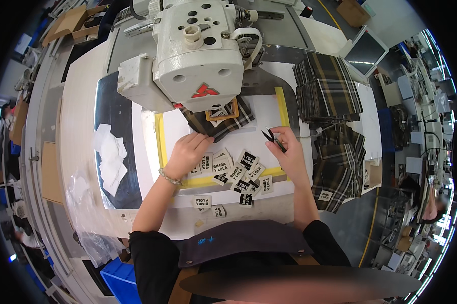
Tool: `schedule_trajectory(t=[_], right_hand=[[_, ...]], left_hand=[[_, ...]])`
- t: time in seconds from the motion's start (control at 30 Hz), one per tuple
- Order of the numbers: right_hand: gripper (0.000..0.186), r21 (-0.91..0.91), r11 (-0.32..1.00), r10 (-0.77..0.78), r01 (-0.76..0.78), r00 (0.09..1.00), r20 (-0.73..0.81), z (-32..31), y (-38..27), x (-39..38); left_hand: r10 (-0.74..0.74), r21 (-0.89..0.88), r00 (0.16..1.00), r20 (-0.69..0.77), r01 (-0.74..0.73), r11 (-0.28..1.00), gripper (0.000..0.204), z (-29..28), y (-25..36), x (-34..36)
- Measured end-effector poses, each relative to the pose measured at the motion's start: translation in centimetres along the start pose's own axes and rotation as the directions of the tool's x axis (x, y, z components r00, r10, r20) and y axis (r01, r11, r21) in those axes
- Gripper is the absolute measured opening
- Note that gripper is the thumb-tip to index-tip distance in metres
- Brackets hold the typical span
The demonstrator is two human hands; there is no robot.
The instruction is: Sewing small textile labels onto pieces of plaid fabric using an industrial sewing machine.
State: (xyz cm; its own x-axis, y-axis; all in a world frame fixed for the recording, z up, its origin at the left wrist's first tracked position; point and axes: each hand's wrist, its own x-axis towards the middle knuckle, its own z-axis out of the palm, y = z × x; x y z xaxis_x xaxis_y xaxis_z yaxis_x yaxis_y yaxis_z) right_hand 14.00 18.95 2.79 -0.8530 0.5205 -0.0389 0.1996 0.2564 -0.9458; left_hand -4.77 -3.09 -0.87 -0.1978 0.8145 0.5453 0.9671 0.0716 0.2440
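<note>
A dark plaid fabric piece (200,123) lies under the head of a white sewing machine (195,66). An orange-brown clamp frame (231,116) presses on it, with a label partly visible inside. My left hand (188,152) has its fingertips pinched together at the near edge of this fabric. To the right, my right hand (288,147) holds a pair of black-bladed thread snips (275,140), blades pointing up and left, apart from the fabric. Between and below my hands, several black and white woven labels (237,172) lie scattered, some overlapping.
A tall stack of folded plaid pieces (327,86) stands at the right, with a looser plaid pile (337,167) nearer me. White paper scraps (109,157) lie at left. Yellow tape (161,144) edges the work plate. A monitor (366,53) and blue bin (119,278) flank the table.
</note>
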Motion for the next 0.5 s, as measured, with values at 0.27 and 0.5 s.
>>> schedule_trajectory(t=[0.27, 0.5], right_hand=[[0.037, -0.25, 0.967, -0.06, 0.049, 0.998, -0.038, 1.5, 0.3, 1.1], [0.047, -0.374, 0.903, -0.236, 0.212, 0.972, -0.019, 1.7, 1.6, 7.6]], left_hand=[[0.007, -0.063, 1.0, -0.024, -0.008, 0.998, 0.025, 0.8, 2.6, 1.9], [-0.151, -0.082, 0.985, -0.081, 0.145, 0.986, 0.019, 0.1, 2.1, 1.1]])
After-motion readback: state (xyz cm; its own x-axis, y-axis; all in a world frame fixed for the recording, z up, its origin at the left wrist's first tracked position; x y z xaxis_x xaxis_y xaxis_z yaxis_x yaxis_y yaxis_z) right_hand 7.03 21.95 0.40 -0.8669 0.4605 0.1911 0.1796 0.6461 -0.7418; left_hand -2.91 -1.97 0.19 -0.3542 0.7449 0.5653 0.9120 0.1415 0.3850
